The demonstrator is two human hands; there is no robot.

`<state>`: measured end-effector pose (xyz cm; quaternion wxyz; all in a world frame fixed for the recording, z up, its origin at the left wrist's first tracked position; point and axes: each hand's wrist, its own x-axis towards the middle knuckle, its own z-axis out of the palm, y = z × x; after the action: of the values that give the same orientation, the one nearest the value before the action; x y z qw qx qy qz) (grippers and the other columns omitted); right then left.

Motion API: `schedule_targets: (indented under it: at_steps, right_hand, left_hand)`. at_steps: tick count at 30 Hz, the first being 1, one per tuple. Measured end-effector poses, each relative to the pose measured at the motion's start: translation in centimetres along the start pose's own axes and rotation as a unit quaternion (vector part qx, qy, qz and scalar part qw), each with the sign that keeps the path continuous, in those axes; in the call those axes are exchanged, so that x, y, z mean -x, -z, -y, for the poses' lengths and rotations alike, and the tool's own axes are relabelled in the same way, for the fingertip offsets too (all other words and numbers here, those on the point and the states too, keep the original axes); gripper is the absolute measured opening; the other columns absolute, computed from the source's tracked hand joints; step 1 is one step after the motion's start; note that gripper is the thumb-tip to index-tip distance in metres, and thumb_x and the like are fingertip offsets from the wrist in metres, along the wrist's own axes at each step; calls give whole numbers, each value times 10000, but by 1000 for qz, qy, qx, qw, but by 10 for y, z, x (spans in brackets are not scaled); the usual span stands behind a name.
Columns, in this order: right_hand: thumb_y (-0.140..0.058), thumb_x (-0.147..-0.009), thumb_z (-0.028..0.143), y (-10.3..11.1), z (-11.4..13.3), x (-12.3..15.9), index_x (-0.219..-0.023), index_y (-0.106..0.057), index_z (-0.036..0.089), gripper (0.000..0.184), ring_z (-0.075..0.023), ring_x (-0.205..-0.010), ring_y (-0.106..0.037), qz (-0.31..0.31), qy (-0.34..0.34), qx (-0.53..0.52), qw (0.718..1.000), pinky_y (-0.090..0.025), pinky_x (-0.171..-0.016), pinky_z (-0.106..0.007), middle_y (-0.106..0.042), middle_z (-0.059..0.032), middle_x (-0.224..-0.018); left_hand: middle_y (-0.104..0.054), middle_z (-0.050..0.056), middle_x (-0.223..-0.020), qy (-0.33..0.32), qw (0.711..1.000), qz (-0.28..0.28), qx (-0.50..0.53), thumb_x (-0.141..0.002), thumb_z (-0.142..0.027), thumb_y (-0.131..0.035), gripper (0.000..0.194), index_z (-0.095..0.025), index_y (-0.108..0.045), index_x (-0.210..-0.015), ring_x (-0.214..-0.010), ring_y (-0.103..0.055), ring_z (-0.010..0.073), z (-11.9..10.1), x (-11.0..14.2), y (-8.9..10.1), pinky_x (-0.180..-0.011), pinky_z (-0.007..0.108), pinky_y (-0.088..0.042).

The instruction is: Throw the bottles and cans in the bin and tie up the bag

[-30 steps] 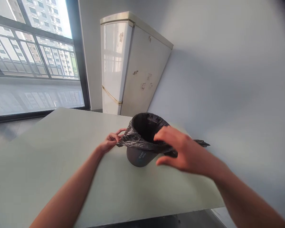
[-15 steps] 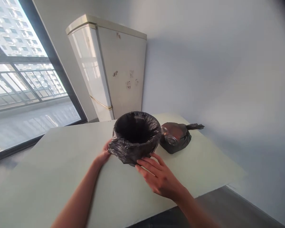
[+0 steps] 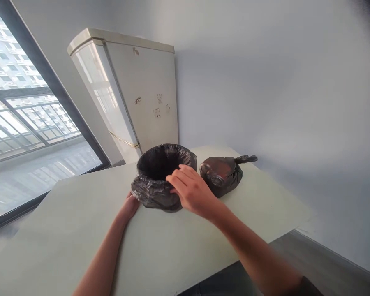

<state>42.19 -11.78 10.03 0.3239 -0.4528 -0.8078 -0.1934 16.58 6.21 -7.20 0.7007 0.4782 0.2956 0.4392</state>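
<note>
A round trash bin stands on the table, its wall covered by a black bin liner folded down over the rim. The liner hangs in loose folds outside, and the inside is dark. My right hand is at the near right of the rim, fingers bent over the edge and thumb on the outer side, pinching the liner there. Against the bin's lower left side rests my left hand; its fingers are hidden behind the bag. To the right lies a knotted black plastic bag with clear round containers showing through.
The pale table carries the bin and the knotted bag. Behind it stands a white refrigerator with worn marks on its side. A dark-framed window is on the left, and a plain wall runs along the right.
My right hand has moved up from the bin's lower outer wall to its rim. My left hand stays at the bin's left side. The view has shifted slightly.
</note>
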Motion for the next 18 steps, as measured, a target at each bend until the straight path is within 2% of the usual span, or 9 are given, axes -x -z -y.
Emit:
schedule_targets:
  at_steps: [2, 4, 9, 13, 18]
  right_hand:
    - [-536, -978, 21, -7, -20, -17, -1152, -632, 139, 231, -228, -944, -567, 44, -8, 8, 999, -485, -920, -393, -666, -88, -1015]
    - [-589, -959, 19, -15, -46, -34, -1157, -633, 146, 239, -232, -965, -566, 89, -24, 18, 996, -442, -833, -364, -672, -90, -1048]
    - [-667, -927, 11, -22, -125, -63, -1200, -645, 122, 296, -241, -1020, -587, 163, -50, 26, 985, -414, -826, -333, -680, -103, -1084]
    - [-702, -911, 21, -9, -180, -59, -1256, -648, 125, 364, -265, -1085, -612, 196, -106, 25, 975, -433, -867, -333, -683, -127, -1134]
    - [-708, -913, 74, 22, -219, -36, -1282, -650, 122, 376, -306, -1137, -617, 229, -165, 62, 957, -452, -918, -377, -676, -157, -1194]
  left_hand:
    - [-610, 32, -826, 3, 999, 33, 3, -816, -410, -860, 340, -192, -661, -984, -740, -555, 167, -3, 1, -2, -687, 290, -483]
    - [-516, -3, -830, 4, 997, 77, 0, -889, -437, -805, 317, -193, -617, -965, -684, -451, 110, -7, 3, -4, -658, 235, -430]
    - [-375, -29, -840, 9, 992, 120, -47, -979, -463, -698, 285, -209, -581, -1033, -663, -312, 99, -16, 7, -9, -648, 214, -348]
    - [-342, -35, -824, 12, 990, 124, -71, -976, -473, -698, 288, -232, -588, -1090, -651, -269, 105, -17, 9, -10, -641, 219, -315]
    - [-376, -30, -838, 13, 990, 119, -76, -977, -485, -694, 300, -235, -599, -1113, -662, -281, 110, -17, 9, -10, -641, 221, -314]
